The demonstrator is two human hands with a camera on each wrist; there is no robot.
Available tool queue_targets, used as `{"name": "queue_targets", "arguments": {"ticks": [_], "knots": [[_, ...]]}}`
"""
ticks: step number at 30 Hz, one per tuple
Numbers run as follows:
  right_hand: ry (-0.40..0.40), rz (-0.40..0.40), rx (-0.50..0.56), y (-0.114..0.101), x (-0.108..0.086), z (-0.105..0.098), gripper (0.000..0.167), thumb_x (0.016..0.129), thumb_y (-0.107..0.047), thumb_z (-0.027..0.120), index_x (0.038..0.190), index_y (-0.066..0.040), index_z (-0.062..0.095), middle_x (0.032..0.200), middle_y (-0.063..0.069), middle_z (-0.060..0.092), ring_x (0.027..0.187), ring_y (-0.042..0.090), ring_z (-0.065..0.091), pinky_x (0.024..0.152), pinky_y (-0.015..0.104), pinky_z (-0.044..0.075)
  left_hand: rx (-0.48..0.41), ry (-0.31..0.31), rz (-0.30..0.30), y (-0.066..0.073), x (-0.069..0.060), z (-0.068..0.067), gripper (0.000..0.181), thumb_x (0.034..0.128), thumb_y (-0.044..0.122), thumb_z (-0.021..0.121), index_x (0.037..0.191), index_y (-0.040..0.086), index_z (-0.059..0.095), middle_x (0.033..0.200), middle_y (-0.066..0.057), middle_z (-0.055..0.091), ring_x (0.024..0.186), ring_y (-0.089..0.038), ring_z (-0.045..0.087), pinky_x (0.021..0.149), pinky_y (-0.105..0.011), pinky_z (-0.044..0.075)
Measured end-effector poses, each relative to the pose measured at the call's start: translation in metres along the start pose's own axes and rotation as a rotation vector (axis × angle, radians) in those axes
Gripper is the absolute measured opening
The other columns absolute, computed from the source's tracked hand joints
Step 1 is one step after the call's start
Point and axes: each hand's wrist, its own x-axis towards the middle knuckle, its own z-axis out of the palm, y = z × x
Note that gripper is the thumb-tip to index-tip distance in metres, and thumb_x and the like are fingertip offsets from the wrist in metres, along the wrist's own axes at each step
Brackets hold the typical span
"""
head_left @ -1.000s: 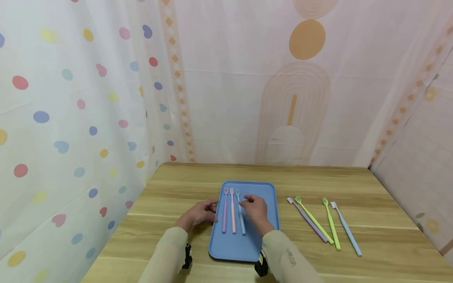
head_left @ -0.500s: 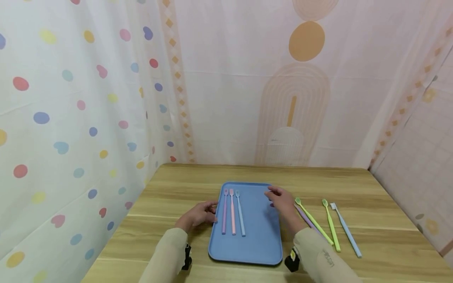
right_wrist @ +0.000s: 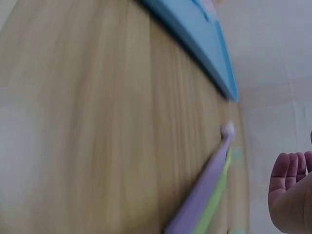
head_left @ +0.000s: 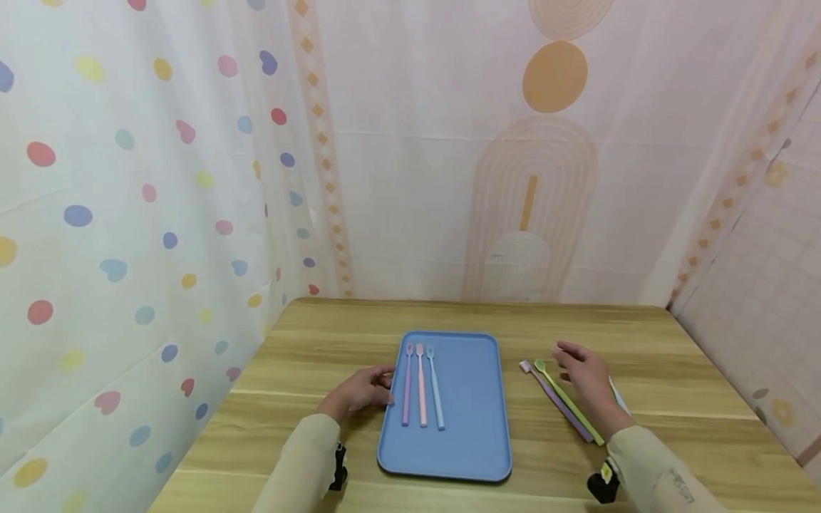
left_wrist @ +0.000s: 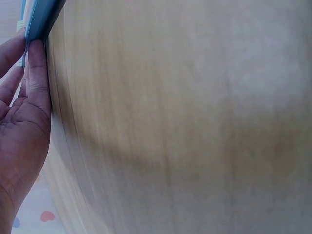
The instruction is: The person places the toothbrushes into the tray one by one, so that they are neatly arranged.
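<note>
We see the left hand (head_left: 359,392) touching the left rim of the blue tray (head_left: 471,406), fingers loosely extended. On it, a purple toothbrush (head_left: 407,392), a pink toothbrush (head_left: 422,388) and a pale blue toothbrush (head_left: 437,392) lie side by side. The right hand (head_left: 586,377), fingers loosely bent, hovers near a lime-green toothbrush (head_left: 571,403) on the tabletop (head_left: 346,320).

Right hand (head_left: 585,374) and sleeve (head_left: 661,467) partly hide the far-right blue toothbrush (head_left: 619,396). Right wrist view: purple toothbrush (right_wrist: 202,187) blurred, cut off below; tray (right_wrist: 195,31) truncated above.
</note>
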Motion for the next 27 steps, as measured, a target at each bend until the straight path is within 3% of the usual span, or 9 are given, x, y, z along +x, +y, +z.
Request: {"name": "queue_targets", "arguments": {"ticks": [5, 12, 17, 21, 27], "knots": [[-0.010, -0.009, -0.072, 0.011, -0.004, -0.029, 0.055, 0.102, -0.030, 0.054, 0.144, 0.005, 0.045, 0.140, 0.023, 0.048, 0.118, 0.028, 0.051, 0.086, 0.029, 0.053, 0.005, -0.003, 0.002, 0.000, 0.000, 0.000, 0.070, 0.0817, -0.006, 0.069, 0.147, -0.001, 0.044, 0.110, -0.015, 0.054, 0.091, -0.023, 0.056, 0.080, -0.034, 0.053], [0.014, -0.010, -0.181, 0.027, -0.008, -0.060, 0.058, 0.102, -0.033, 0.055, 0.143, 0.006, 0.046, 0.140, 0.025, 0.049, 0.099, 0.008, 0.056, 0.080, 0.025, 0.053, -0.003, -0.005, -0.001, -0.001, 0.001, 0.000, 0.070, 0.0817, -0.006, 0.068, 0.147, -0.001, 0.044, 0.110, -0.015, 0.054, 0.090, -0.022, 0.056, 0.080, -0.035, 0.054], [0.058, 0.011, -0.260, 0.039, -0.006, -0.078, 0.060, 0.100, -0.037, 0.056, 0.141, 0.005, 0.048, 0.138, 0.026, 0.050, 0.101, 0.013, 0.055, 0.074, 0.021, 0.051, -0.008, -0.015, 0.004, -0.003, 0.001, -0.002, 0.070, 0.0815, -0.006, 0.069, 0.147, -0.002, 0.043, 0.109, -0.015, 0.054, 0.090, -0.022, 0.056, 0.081, -0.035, 0.054], [0.089, 0.011, -0.316, 0.046, -0.007, -0.091, 0.061, 0.098, -0.038, 0.060, 0.138, 0.007, 0.051, 0.133, 0.027, 0.054, 0.091, 0.007, 0.054, 0.069, 0.020, 0.049, -0.009, -0.024, 0.015, -0.003, 0.000, -0.002, 0.070, 0.0819, -0.006, 0.068, 0.147, -0.003, 0.042, 0.109, -0.016, 0.054, 0.089, -0.022, 0.057, 0.081, -0.036, 0.054], [0.051, 0.049, -0.286, 0.055, -0.009, -0.105, 0.061, 0.097, -0.033, 0.062, 0.138, 0.011, 0.048, 0.119, 0.023, 0.061, 0.082, 0.011, 0.057, 0.064, 0.028, 0.052, 0.001, -0.023, 0.016, -0.001, -0.001, -0.002, 0.070, 0.0820, -0.006, 0.068, 0.147, -0.003, 0.042, 0.110, -0.016, 0.054, 0.089, -0.022, 0.056, 0.080, -0.036, 0.054]]}}
